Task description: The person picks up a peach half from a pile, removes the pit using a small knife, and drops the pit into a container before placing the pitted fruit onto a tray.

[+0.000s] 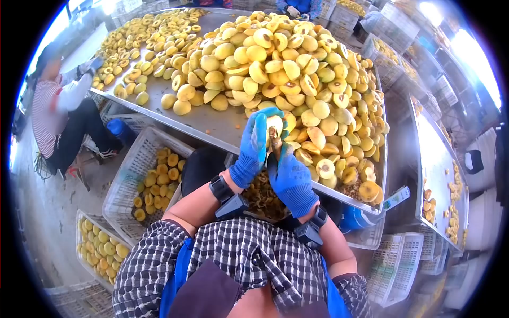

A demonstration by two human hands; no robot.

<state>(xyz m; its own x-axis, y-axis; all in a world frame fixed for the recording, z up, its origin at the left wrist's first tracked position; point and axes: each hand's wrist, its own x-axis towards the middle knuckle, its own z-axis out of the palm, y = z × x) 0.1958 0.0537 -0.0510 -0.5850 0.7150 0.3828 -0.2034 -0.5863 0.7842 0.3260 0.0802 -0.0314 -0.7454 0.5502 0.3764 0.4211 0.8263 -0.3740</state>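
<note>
My left hand (253,142), in a blue knitted glove, is closed around a yellow peach half (273,123) and holds it at the metal table's front edge. My right hand (291,179), gloved the same way, grips a short pitting tool (275,144) with a brownish shaft. The tool's upper end is against the cut face of the peach half; its exact tip is hard to make out. Just beyond both hands rises a large pile of halved peaches (265,69), some with the pit showing. Below the hands lies a heap of brown pits and scraps (261,196).
The metal table (212,125) has a raised rim. At my left stand a white crate (121,199) with peach halves and another crate of peaches (101,249). White crates (395,265) stand at right, near a second metal table (432,159). A seated person (58,111) works at left.
</note>
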